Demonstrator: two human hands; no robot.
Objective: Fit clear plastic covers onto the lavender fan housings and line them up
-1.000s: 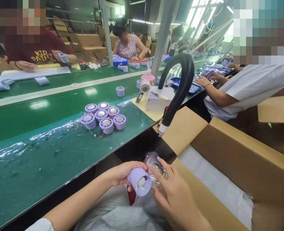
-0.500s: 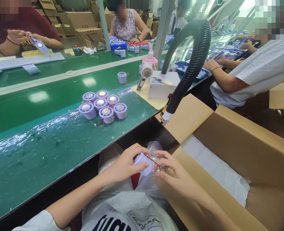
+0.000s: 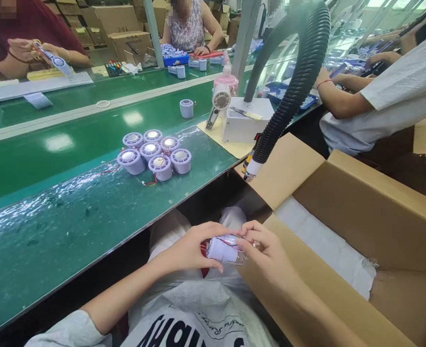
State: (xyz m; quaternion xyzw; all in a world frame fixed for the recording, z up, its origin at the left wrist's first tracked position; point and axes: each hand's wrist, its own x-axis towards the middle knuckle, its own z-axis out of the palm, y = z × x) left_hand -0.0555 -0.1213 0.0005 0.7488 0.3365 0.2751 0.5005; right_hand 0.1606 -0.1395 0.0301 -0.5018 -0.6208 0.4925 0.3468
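Observation:
Over my lap, a lilac cylindrical fan part (image 3: 220,251) lies on its side between my hands. My left hand (image 3: 193,245) wraps its far end, thumb below and fingers above. At the other end my right hand (image 3: 265,245) has thumb and fingertips pinched together on the part's thin red and dark wires (image 3: 230,242). Something clear and shiny shows under those fingertips, but its shape is hard to make out. On the green bench, several matching lilac fan parts (image 3: 150,150) stand upright in a cluster, some with red wires trailing out.
An open cardboard box (image 3: 372,193) with white lining stands at my right. Above its corner hangs a black flexible hose (image 3: 292,101) near a white box-shaped unit (image 3: 247,123). A small handheld fan (image 3: 220,101) rests beside it. Co-workers sit across and to the right.
My right fingers have gone from spread around the wires to pinched on them. The lilac part has turned more sideways and sits slightly further right. The camera view has shifted a little.

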